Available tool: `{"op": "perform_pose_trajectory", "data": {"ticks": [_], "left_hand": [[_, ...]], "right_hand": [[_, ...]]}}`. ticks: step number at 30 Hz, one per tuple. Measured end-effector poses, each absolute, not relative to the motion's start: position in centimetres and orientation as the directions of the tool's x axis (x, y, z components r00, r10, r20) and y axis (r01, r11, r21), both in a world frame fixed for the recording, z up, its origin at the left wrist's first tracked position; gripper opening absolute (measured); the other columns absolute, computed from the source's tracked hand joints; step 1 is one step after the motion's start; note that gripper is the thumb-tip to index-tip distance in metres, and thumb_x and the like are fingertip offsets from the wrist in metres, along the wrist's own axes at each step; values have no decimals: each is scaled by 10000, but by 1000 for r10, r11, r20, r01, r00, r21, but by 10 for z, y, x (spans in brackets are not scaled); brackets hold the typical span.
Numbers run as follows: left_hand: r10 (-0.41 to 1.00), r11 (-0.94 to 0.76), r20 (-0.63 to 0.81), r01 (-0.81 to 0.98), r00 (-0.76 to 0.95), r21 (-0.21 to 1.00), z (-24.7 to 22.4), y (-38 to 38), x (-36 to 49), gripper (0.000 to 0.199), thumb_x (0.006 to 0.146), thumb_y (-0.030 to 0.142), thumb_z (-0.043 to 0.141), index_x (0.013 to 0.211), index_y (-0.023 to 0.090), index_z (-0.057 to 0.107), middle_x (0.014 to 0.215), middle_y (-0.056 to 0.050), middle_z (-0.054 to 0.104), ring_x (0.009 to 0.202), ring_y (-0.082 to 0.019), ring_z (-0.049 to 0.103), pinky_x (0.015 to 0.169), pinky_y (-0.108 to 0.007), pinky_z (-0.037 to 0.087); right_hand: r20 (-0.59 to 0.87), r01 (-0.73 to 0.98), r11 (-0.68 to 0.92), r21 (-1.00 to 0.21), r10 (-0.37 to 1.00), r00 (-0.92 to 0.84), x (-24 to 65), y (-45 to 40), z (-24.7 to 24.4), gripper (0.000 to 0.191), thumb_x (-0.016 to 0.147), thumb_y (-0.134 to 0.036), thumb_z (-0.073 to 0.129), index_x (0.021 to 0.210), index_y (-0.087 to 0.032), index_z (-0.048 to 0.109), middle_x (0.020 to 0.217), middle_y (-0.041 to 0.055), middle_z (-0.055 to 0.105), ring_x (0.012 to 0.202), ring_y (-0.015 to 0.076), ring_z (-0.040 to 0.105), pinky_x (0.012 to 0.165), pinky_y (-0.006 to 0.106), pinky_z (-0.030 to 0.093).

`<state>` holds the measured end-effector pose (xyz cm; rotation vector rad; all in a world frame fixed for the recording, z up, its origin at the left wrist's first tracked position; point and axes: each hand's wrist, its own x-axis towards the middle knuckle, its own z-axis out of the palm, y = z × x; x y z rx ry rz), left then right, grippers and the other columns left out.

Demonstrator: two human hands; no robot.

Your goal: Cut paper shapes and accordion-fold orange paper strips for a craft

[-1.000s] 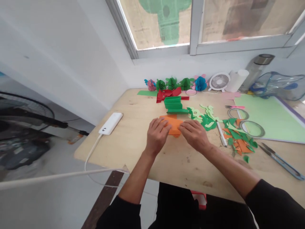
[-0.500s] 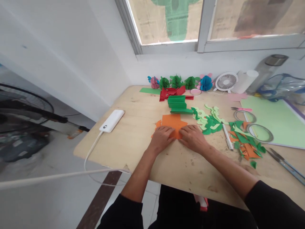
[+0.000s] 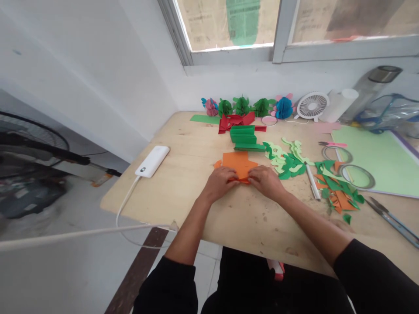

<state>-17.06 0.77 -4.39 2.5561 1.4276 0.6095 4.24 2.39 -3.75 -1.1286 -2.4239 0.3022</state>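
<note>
An orange sheet of paper (image 3: 240,163) lies on the wooden table between my hands, its near edge folded up in a narrow strip. My left hand (image 3: 221,182) pinches the left end of that fold. At the right end, my right hand (image 3: 266,179) grips the same edge with fingers curled and thumb below. Just beyond the sheet sits a pleated green paper (image 3: 242,135), with folded red paper (image 3: 236,122) behind it. Small orange scraps (image 3: 218,164) show past my left hand.
Right of my hands lie green cut-out leaves (image 3: 291,165), a white pen (image 3: 312,182), paper scraps (image 3: 340,192), tape rolls (image 3: 358,176) and scissors (image 3: 391,220). A white power bank (image 3: 152,161) with a cable rests at left. Paper ornaments (image 3: 242,106) and a small fan (image 3: 312,106) line the wall.
The near edge of the orange paper, flat under my fingers before, is now raised and folded. My fingers have gone from lying on the sheet to pinching its edge.
</note>
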Motion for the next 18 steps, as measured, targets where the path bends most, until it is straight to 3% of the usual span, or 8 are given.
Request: {"op": "perform_pose_trajectory", "data": {"ticks": [5,10,13,15,18], "left_hand": [[852,-508,317,804,416,310,-38,9,-164,145,877,292,578,873,213,700,910,-38,722,868,-193,642,815,-346,489],[845,-462,421,847,330,264,-21,-15,-149,254,926,164,437,852,183,679,947,-78,719,972,-222,625,923,-420,431],[772,-552,495,807,399,211,-16,-52,-136,219,914,152,466,840,185,669,961,-71,720,980,-212,629,940,-420,424],[771,-588,465,766,435,258,-18,-78,-129,197,910,162,487,820,189,660,900,-53,721,913,-196,642,908,-400,443],[788,-615,365,664,496,424,-23,-100,-131,117,894,266,557,893,212,661,884,-30,723,887,-180,652,865,-354,477]], "right_hand": [[373,690,574,-442,817,-440,39,26,-41,145,844,-182,570,772,-193,695,791,59,726,711,192,656,637,301,471],[488,638,621,-456,774,-404,52,7,-23,209,902,-202,501,825,-202,696,921,82,733,871,208,672,785,349,503],[530,580,694,-427,711,-462,75,-28,-11,158,903,-227,535,885,-202,690,964,81,729,938,214,664,851,380,495],[519,536,761,-365,645,-561,93,-55,-9,149,909,-195,532,959,-182,671,985,89,721,965,214,659,861,384,496],[441,523,785,-331,619,-650,114,-87,-16,161,918,-158,513,1011,-163,644,967,81,718,939,202,663,856,377,502]]}}
